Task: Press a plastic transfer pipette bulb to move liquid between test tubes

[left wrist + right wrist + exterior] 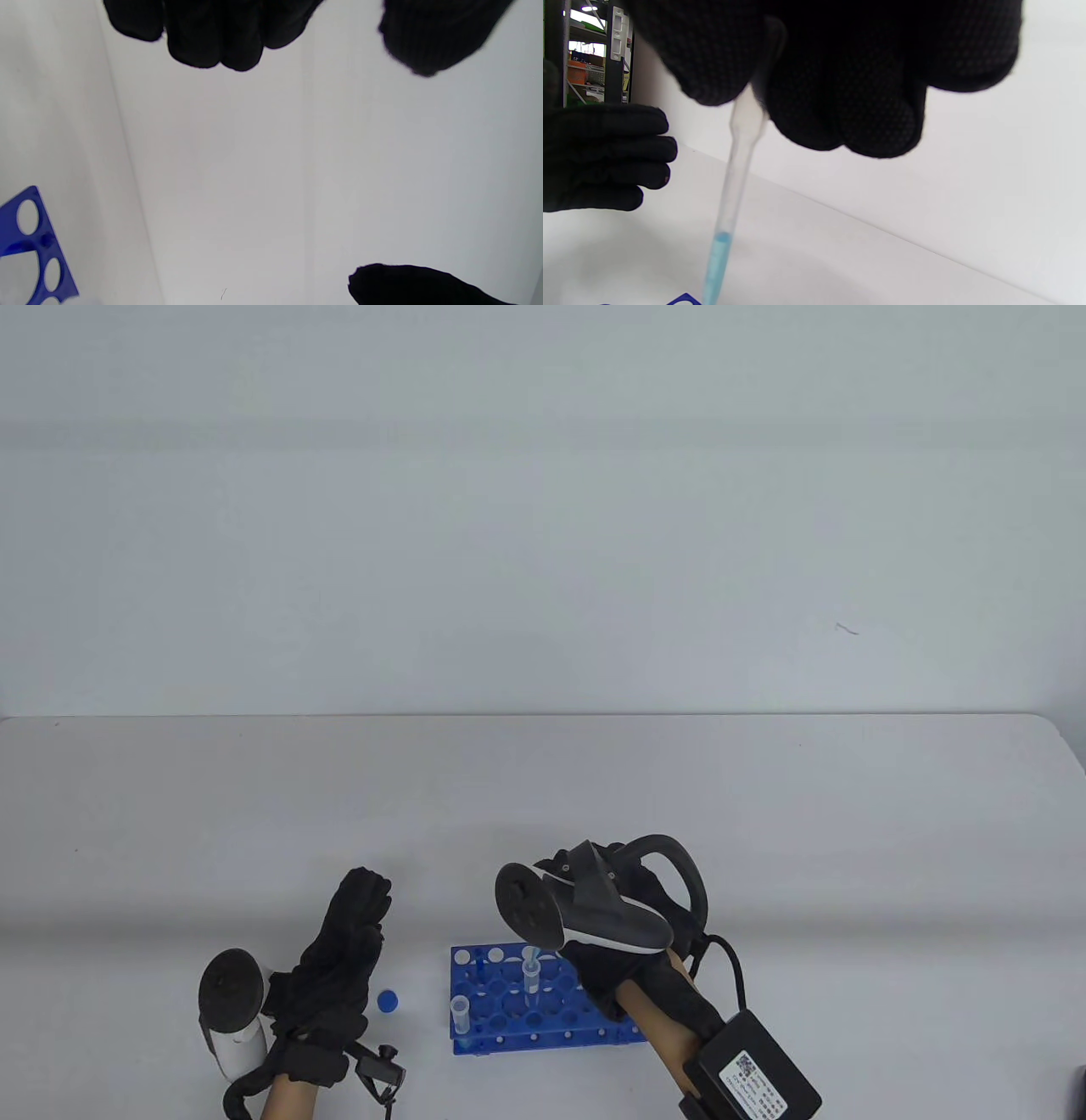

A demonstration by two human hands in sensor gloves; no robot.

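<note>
A blue tube rack (543,1001) stands on the white table near the front. A clear test tube (532,976) stands in its middle and another (460,1014) at its left end. My right hand (611,899) grips a plastic transfer pipette (734,199) by the bulb, its stem pointing down at the rack (683,300). Blue liquid fills the lower stem (716,262). My left hand (339,959) lies open on the table left of the rack, holding nothing; its fingers (212,38) hang over bare table. A blue cap (388,1000) lies between the left hand and the rack.
The rack's corner (38,250) shows at the left wrist view's lower left. The table's far edge (543,718) meets a pale wall. My left hand's fingers (606,156) show at the left of the right wrist view.
</note>
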